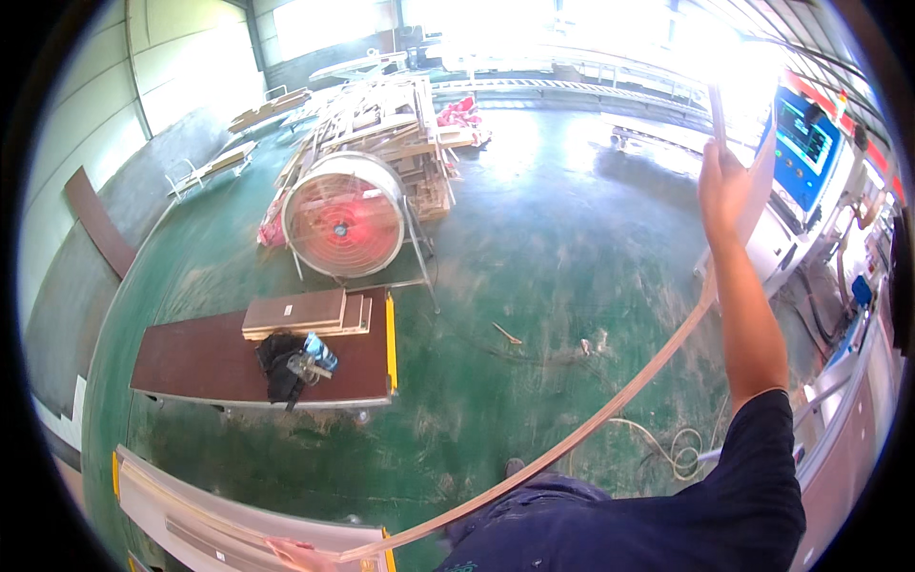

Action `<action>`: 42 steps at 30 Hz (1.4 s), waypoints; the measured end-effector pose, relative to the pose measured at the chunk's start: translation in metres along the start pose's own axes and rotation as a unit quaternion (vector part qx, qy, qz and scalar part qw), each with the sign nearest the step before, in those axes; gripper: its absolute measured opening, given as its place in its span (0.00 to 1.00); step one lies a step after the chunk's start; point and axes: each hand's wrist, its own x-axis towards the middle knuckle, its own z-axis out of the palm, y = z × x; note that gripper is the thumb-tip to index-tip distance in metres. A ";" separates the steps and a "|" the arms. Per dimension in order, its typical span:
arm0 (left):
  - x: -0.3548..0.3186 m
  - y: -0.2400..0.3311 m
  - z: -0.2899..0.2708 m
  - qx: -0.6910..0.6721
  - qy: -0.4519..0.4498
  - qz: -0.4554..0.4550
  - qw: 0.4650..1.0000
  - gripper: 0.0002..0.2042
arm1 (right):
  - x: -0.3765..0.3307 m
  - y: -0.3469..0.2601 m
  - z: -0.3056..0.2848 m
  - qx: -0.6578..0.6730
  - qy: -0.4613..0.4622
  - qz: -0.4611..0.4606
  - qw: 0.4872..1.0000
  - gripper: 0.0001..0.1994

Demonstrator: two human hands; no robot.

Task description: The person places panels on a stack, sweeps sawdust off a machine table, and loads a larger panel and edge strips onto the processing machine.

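Right hand [724, 186]: raised, fingers closed around the upper edge of a large thin pale wooden panel [610, 410]. Left hand [291, 551]: blurred at the panel's lower corner; grip cannot be told. Nearby: round caged red fan [343, 227], green floor [543, 248].

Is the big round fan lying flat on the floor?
No, the big round fan stands upright on the green floor, its face turned sideways, just behind the dark brown board.

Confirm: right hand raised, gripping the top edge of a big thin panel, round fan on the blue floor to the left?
Not quite: the floor is green, not blue. The head view shows the right hand raised on the upper edge of the large thin panel, and the round fan standing to the left.
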 end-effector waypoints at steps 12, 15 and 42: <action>-0.059 0.027 0.343 -0.022 -0.001 0.088 0.996 0.23 | 0.112 0.092 0.291 0.027 0.031 -0.021 0.999 0.22; -0.053 0.028 0.445 -0.046 0.022 0.067 0.996 0.25 | 0.167 0.121 0.367 0.045 0.058 -0.066 0.995 0.22; -0.181 0.121 1.122 -0.051 0.123 -0.020 0.991 0.26 | 0.462 0.221 1.119 0.076 -0.019 -0.130 0.988 0.25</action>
